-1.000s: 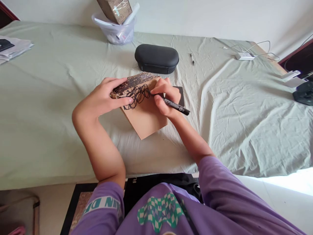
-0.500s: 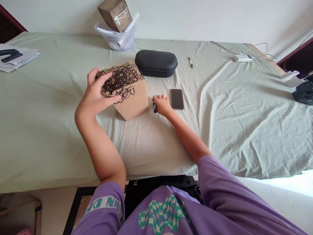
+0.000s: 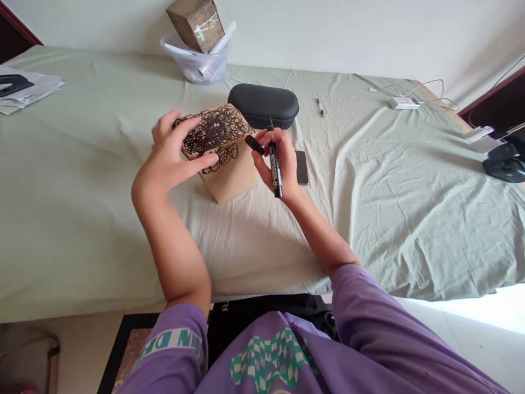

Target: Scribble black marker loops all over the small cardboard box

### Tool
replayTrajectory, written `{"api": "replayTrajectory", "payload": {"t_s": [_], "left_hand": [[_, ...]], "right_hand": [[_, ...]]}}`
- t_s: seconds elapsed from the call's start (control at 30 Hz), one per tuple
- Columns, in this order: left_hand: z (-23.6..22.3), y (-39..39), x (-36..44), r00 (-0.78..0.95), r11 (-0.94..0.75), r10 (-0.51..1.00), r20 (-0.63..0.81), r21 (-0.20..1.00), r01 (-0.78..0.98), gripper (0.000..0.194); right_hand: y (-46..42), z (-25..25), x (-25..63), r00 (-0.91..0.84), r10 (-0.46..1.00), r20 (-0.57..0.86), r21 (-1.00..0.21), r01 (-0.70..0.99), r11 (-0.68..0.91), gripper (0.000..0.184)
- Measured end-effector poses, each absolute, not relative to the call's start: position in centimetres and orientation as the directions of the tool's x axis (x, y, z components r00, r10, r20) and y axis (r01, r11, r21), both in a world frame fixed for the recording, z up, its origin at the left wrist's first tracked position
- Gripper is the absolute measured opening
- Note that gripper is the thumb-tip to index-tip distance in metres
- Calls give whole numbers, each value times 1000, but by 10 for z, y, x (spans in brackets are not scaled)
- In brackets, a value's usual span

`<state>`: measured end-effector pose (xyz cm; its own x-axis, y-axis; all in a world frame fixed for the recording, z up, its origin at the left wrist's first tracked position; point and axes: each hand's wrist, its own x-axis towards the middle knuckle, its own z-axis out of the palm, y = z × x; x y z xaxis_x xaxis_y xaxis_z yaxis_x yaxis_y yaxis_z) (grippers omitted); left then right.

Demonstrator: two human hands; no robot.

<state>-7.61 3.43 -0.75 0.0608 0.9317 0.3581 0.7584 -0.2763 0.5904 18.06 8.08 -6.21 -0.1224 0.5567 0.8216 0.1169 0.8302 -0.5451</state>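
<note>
On the bench [image 3: 389, 219], just in front of the case [image 3: 264, 104], the box [image 3: 235, 178] stands with its top scribbled over in black loops and only part of its near side marked; can't tell if box and case touch. My left grip [image 3: 174, 145] has hold of the box's left end, fingers over the top, thumb on the near side. My right grip [image 3: 287, 158] is just beside the box's right edge, clasping the marker [image 3: 275, 172] and pinching the cap [image 3: 255, 145] as well; cap is off, tip bare and pointing away from me. Change: a second ago that tip was on the near side, box seemingly tilted toward me; half a second ago the box was down and my right grip was low near the phone [image 3: 302, 167]. Now it's up, cap included. So marking looks paused, I'd judge, most of the near side bare. Phone partly hidden behind my right grip.
</note>
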Motion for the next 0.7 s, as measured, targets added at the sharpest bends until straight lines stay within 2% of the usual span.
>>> {"api": "replayTrajectory", "payload": {"t_s": [0.07,0.13,0.23,0.33,0.37,0.43,0.5,0.57,0.7], "left_hand": [[1,29,-60,68,-402,823,564,494,771,63],[7,25,-41,110,-517,741,662,459,723,48],[10,22,-15,188,-566,776,602,533,630,36],[8,22,-3,167,-594,770,616,595,541,29],[7,23,-3,146,-603,765,627,618,505,27],[4,23,-7,94,-594,770,631,656,465,27],[2,23,-12,50,-576,776,629,675,461,31],[2,22,-15,30,-581,770,637,681,445,33],[3,21,-10,121,-604,778,616,681,415,31]], "right_hand": [[70,-55,179,-183,508,841,-491,132,861,10],[62,-51,179,-234,441,867,-418,144,897,8],[56,-46,183,-250,350,903,-314,174,933,10],[53,-36,192,-216,301,929,-269,168,948,7],[52,-32,197,-193,321,927,-301,129,945,10],[49,-24,206,-140,435,889,-438,14,899,24],[48,-19,214,-114,596,795,-604,-66,794,40],[48,-18,219,-103,710,697,-717,-81,692,50],[49,-20,219,-175,809,562,-827,-138,545,50]]}}
